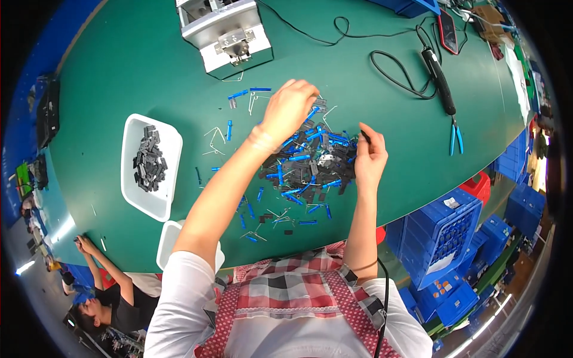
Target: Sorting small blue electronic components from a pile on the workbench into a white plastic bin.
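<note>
The small black piece (364,136) sits at the fingertips of your right hand (371,156), just off the right side of the pile (313,164). That hand is closed to a pinch, thumb against finger, with only a sliver of the piece showing; a slack or off-centre grip could let it drop among the similar black parts below, where it would be hard to pick out again.

Your left hand (290,107) is over the pile's upper edge, fingers bent downward. You cannot tell from here how far they are closed or whether they have hold of anything. Bent wires and blue pins (280,175) lie crossed through the heap, so a quick pull on one part could snag its neighbours, drag them out or bend a wire.

Your left forearm passes low over parts scattered on the table (358,77); lowering it might sweep some aside. It also partly covers a white container (167,244), which an elbow could nudge. The larger white bin (170,170), to the left, holds black pieces only, so a stray blue pin tossed there would mix the lot. The pliers (456,140) lie well apart, at the right, and pose little risk.
</note>
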The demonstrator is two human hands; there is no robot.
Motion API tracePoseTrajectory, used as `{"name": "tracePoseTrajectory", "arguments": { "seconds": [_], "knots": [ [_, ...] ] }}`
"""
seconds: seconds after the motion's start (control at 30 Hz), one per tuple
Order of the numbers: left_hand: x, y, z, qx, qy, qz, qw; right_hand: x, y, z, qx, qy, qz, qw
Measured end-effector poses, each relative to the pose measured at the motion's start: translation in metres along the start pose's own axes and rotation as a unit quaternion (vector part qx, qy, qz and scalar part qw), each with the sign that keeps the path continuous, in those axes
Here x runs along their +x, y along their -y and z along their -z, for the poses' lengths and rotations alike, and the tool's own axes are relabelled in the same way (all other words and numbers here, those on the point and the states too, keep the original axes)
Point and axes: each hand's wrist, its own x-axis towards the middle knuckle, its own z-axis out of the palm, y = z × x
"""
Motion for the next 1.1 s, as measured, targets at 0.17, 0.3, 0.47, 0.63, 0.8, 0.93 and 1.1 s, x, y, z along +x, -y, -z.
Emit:
{"name": "tracePoseTrajectory", "arguments": {
  "seconds": [0.17, 0.3, 0.47, 0.63, 0.8, 0.93, 1.1],
  "knots": [
    [0.007, -0.001, -0.018, 0.045, 0.056, 0.053, 0.996, -0.002, 0.019, 0.008, -0.105, 0.129, 0.012, 0.986],
    [-0.010, -0.006, -0.006, 0.047, 0.094, 0.042, 0.994, -0.005, 0.012, 0.021, -0.134, 0.157, 0.028, 0.978],
    [-0.023, -0.008, 0.005, -0.045, 0.000, 0.088, 0.995, -0.010, 0.008, 0.034, -0.086, 0.072, -0.048, 0.993],
    [-0.020, -0.025, -0.029, 0.055, 0.042, 0.074, 0.995, -0.008, 0.018, 0.037, -0.150, 0.164, 0.016, 0.975],
    [-0.029, -0.031, -0.028, 0.072, 0.020, 0.057, 0.996, -0.009, 0.018, 0.029, -0.205, 0.222, 0.042, 0.952],
    [-0.056, -0.043, 0.003, -0.138, -0.132, 0.176, 0.966, -0.015, 0.010, 0.029, -0.174, 0.227, 0.062, 0.956],
    [-0.134, -0.021, 0.083, -0.190, -0.290, 0.294, 0.891, -0.021, 0.004, 0.043, -0.039, 0.169, -0.137, 0.975]
  ]
}}
